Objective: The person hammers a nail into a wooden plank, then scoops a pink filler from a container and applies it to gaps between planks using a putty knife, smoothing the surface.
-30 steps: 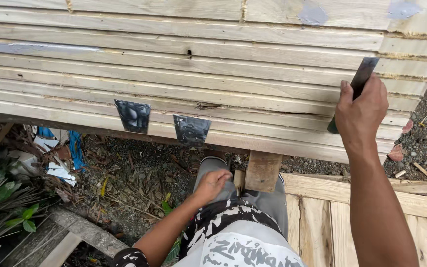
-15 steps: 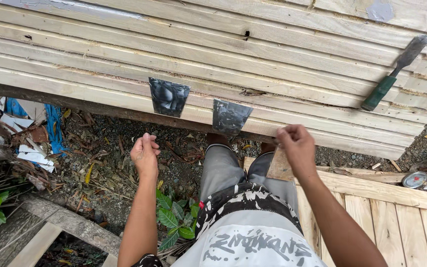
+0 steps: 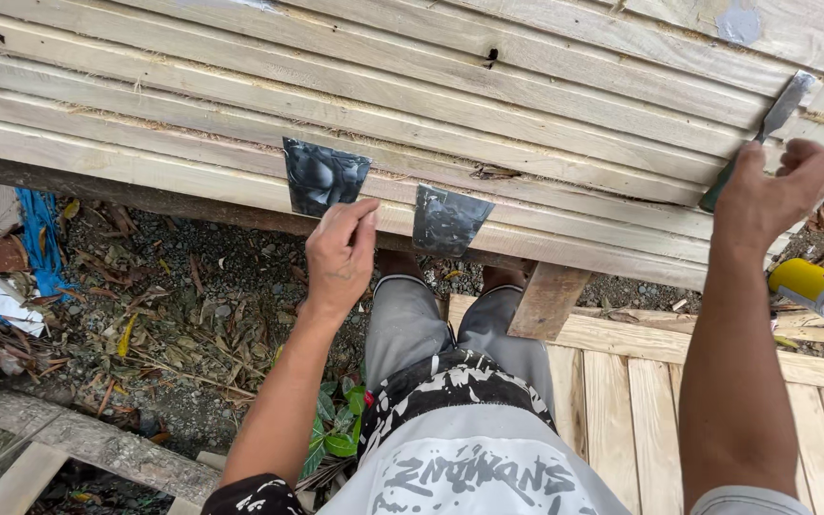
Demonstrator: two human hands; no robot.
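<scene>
The left hand (image 3: 340,256) reaches up to the lower edge of a stack of pale wooden boards (image 3: 240,105), its fingers curled and pinched at the bottom corner of a dark, smeared scraper card (image 3: 322,177) that lies flat on the boards just above the knuckles. It seems to grip that corner between thumb and forefinger, though the contact itself is partly hidden by the fingers. Just to the right of this hand a second dark card (image 3: 448,220) of the same kind lies on the same board edge, apart from the first and untouched.

The right hand (image 3: 771,195) is raised well off to the right, fingers loosely bent and half open, right at the green handle of a putty knife (image 3: 763,130) that rests on the boards with its metal blade pointing up and away from the hand. Whether the fingers actually close on the handle cannot be told; the palm covers its lower end.

Below the right hand, a yellow can (image 3: 810,286) lies on its side on a slatted wooden platform (image 3: 622,381). Under the left hand the ground is gravel strewn with dry leaves (image 3: 174,296), and the person's grey trousers (image 3: 412,324) show between the arms.
</scene>
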